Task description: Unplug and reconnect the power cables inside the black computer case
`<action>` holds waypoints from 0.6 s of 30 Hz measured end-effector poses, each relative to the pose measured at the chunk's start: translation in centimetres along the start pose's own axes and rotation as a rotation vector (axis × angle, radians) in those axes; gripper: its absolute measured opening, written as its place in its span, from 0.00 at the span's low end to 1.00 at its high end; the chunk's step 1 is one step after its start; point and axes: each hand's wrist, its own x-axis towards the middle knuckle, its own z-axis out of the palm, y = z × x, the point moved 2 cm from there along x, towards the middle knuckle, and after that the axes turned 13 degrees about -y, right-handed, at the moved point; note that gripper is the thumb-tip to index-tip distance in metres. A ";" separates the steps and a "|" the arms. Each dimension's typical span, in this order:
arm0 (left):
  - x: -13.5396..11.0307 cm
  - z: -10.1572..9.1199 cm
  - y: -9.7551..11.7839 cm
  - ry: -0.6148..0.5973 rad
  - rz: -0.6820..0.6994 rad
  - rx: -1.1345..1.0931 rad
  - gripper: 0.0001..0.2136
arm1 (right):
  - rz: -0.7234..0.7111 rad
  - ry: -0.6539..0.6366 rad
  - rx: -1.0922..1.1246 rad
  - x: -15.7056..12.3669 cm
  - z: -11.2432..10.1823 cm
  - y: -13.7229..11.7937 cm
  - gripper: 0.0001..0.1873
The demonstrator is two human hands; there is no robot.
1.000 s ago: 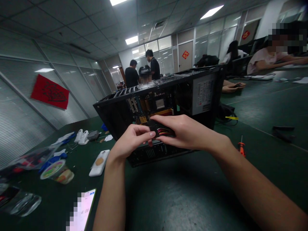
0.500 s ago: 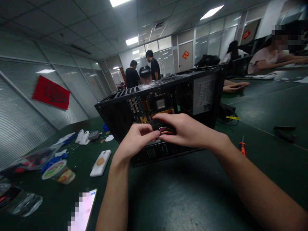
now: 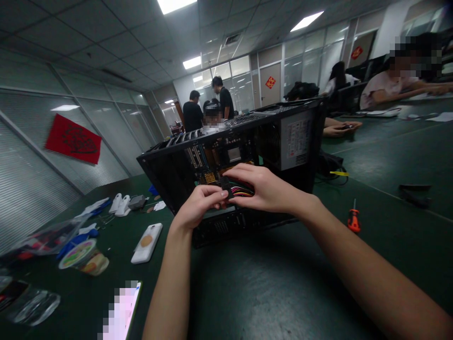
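A black computer case (image 3: 219, 226) stands on the green table with its side open toward me, showing the motherboard (image 3: 208, 158) and the power supply (image 3: 299, 141). In front of the opening, my right hand (image 3: 265, 189) is closed around a bundle of coloured wires (image 3: 241, 191) that ends in a black power connector (image 3: 225, 184). My left hand (image 3: 200, 203) pinches the connector's near side between thumb and fingers. The connector is apart from the board as far as I can see; its mating face is partly hidden by my fingers.
An orange screwdriver (image 3: 354, 220) lies to the right, near black cables (image 3: 332, 165). On the left are a white power bank (image 3: 146, 243), a lit phone (image 3: 123, 311), a plastic cup (image 3: 85, 257) and a clear bottle (image 3: 31, 302). Another person's hands (image 3: 342, 128) rest behind the case.
Both hands keep hold of the connector and wires, with small shifts of the fingers. The left fingers have straightened slightly along the connector. The whole view has moved a little.
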 end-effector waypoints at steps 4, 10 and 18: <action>-0.1 -0.1 0.4 0.007 0.028 0.100 0.17 | -0.002 0.003 -0.002 0.0 0.0 0.0 0.23; -0.7 0.3 1.6 -0.012 0.061 0.197 0.16 | -0.012 0.032 0.019 0.0 -0.3 0.0 0.23; -0.3 0.6 1.4 0.007 0.069 0.107 0.14 | -0.004 0.041 0.038 -0.2 -0.4 0.2 0.23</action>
